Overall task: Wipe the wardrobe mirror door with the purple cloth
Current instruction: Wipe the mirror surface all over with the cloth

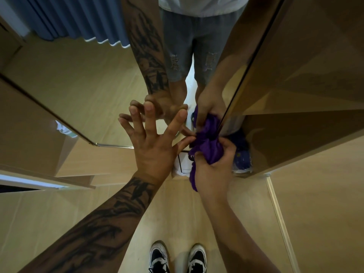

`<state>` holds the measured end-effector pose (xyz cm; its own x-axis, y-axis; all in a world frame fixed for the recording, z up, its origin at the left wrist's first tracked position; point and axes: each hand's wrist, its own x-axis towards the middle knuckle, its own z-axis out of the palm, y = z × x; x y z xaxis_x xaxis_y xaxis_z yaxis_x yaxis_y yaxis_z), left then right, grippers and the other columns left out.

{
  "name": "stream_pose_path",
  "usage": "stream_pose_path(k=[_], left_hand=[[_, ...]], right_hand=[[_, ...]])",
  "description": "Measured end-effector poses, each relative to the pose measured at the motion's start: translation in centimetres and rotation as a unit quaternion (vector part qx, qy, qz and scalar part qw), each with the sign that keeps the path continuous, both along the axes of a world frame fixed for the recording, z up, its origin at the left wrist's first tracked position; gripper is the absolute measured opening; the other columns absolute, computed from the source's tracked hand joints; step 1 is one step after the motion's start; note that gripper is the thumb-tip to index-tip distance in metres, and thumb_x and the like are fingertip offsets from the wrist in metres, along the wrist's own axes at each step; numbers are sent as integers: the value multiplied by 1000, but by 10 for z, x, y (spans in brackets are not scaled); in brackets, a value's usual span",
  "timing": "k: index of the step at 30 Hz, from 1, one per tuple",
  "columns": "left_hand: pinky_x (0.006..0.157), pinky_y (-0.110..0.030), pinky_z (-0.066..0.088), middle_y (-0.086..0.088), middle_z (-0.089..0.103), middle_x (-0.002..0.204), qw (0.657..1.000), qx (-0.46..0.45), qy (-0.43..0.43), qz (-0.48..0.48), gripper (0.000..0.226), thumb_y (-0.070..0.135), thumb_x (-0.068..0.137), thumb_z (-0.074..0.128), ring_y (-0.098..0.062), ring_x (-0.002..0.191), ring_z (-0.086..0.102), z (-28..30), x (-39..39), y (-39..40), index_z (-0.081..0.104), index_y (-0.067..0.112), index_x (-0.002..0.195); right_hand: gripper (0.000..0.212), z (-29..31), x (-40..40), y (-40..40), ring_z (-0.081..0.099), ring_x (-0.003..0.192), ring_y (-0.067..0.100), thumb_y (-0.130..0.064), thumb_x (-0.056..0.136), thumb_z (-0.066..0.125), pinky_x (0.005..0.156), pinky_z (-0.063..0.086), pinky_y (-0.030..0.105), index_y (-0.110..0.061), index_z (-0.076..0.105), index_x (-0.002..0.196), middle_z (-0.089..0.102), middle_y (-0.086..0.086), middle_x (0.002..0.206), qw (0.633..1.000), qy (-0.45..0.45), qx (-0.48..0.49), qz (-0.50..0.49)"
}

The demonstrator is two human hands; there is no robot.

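Sneakers (177, 259), blue curtain (78, 20) mirrored, brown wardrobe (315, 75)

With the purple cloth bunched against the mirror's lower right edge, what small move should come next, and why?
Probably sweep the right hand leftward along the glass. It grips the purple cloth against the mirror door beside its right edge, so the unwiped span lies left. The left hand, fingers spread on the glass, braces the door.

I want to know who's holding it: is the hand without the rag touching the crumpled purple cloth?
Touching. In the head view, the left hand's thumb tip meets the crumpled purple cloth, which the right hand grips.
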<state>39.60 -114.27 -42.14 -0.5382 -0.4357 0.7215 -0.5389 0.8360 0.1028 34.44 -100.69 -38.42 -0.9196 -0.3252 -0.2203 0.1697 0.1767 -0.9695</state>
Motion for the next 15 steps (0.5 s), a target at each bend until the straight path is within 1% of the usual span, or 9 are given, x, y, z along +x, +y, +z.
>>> stream_pose_path(k=[2, 4, 6, 7, 9, 11, 13, 14, 15], left_hand=[[115, -75, 12, -1, -35, 164, 1000, 3, -6, 1, 97, 78, 86, 57, -29, 153, -27, 1, 0, 1, 1, 48, 159], [114, -78, 14, -2, -35, 164, 1000, 8, -11, -3, 96, 76, 88, 57, -29, 153, -27, 1, 1, 3, 0, 48, 159], [113, -78, 13, -1, -36, 164, 1000, 16, -7, -10, 95, 74, 89, 57, -28, 153, -28, 2, 2, 4, 0, 47, 159], [114, -77, 12, -1, -36, 164, 1000, 18, -1, -12, 94, 73, 89, 58, -28, 153, -29, 2, 2, 5, 1, 47, 160], [116, -75, 9, 0, -36, 164, 1000, 18, 0, -13, 92, 71, 90, 60, -28, 153, -28, 3, 3, 4, 4, 46, 160], [116, -74, 9, -1, -35, 164, 999, 25, -13, -20, 89, 68, 93, 60, -29, 153, -28, 6, 6, 3, 6, 46, 160], [116, -76, 12, -2, -33, 165, 999, 28, -21, -30, 85, 60, 96, 63, -30, 154, -27, 9, 11, 3, 9, 46, 160], [115, -77, 14, -3, -32, 166, 999, 29, -23, -34, 82, 54, 97, 64, -30, 154, -26, 9, 14, 4, 12, 45, 160], [114, -78, 16, -3, -30, 167, 999, 30, -25, -36, 79, 49, 98, 65, -31, 154, -25, 11, 16, 4, 15, 44, 159]], right_hand=[[52, 7, -7, -6, 67, 108, 16, -1, 87, 73, 72, 52, 13, -32, 49, 123, 64, -6, 114, 998, -64, 4, 6], [49, 23, -14, -3, 68, 105, 16, -3, 88, 73, 76, 57, 18, -33, 53, 122, 66, -6, 114, 998, -65, -19, -4], [53, 45, -11, 3, 68, 107, 12, -6, 87, 76, 84, 61, 27, -35, 54, 126, 65, -9, 121, 998, -15, -54, -20], [54, 52, -7, 5, 67, 109, 8, -7, 88, 76, 85, 62, 26, -35, 53, 127, 64, -11, 124, 997, 16, -68, -25], [56, 52, 2, 4, 64, 111, 4, -5, 88, 76, 85, 58, 18, -34, 50, 129, 61, -12, 128, 996, 67, -55, -25], [60, 44, 4, -2, 64, 112, 5, -2, 87, 75, 85, 58, 16, -35, 47, 129, 60, -9, 128, 999, 34, -32, -15], [60, 51, 1, -5, 66, 110, 13, -2, 86, 74, 88, 59, 25, -36, 48, 127, 63, -4, 126, 999, -38, -17, -5], [57, 58, -4, -5, 67, 105, 14, -2, 85, 74, 88, 60, 28, -35, 50, 125, 65, -2, 122, 999, -43, -16, -9], [55, 68, -9, -4, 69, 99, 11, -2, 85, 74, 82, 61, 25, -34, 52, 124, 66, -3, 118, 999, -30, -22, -12]])
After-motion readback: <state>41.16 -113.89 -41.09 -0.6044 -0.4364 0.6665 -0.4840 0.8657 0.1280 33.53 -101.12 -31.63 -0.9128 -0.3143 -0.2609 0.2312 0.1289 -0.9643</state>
